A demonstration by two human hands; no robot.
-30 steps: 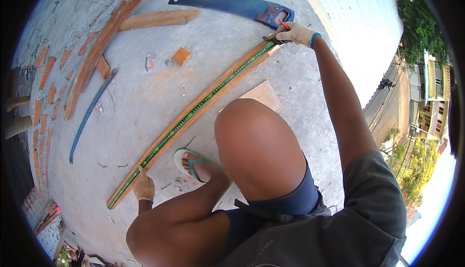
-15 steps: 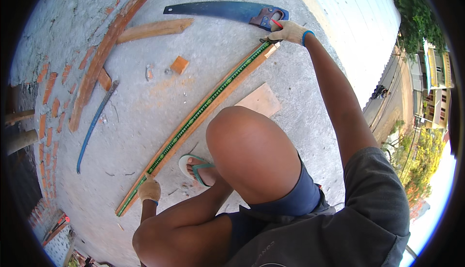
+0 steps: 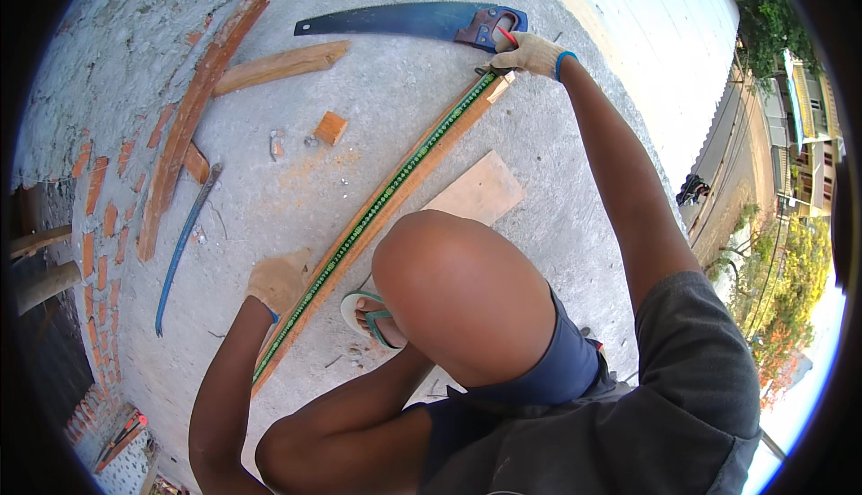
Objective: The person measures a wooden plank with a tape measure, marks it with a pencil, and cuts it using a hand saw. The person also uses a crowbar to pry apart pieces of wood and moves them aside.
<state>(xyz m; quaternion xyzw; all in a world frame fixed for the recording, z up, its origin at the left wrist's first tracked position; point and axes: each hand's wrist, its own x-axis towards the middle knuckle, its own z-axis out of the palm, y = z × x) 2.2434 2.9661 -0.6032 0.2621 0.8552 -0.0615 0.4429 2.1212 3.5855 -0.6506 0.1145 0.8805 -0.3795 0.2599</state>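
Note:
A green tape measure (image 3: 384,197) is stretched along a long narrow wooden strip (image 3: 446,142) lying on the concrete floor. At the far end my right hand (image 3: 532,55), in a cream work glove, is closed on the tape measure's dark case, which the glove mostly hides. A thin red marking stick, perhaps a pencil, pokes out between its fingers. My left hand (image 3: 280,281), gloved too, is beside the lower part of the tape, on its left. Motion smears its fingers, and whether it touches the tape I cannot tell.
Just beyond my right hand lies a handsaw (image 3: 404,23). A long plank (image 3: 193,127), a shorter board (image 3: 283,66), a wood block (image 3: 330,128) and a blue pry bar (image 3: 184,248) lie leftward. A flat board (image 3: 478,191) is beside my knee; a brick wall (image 3: 94,181) rises left.
My left hand has left the near end of the tape and moved up and away along its left side. My right hand stays at the far end, holding the case.

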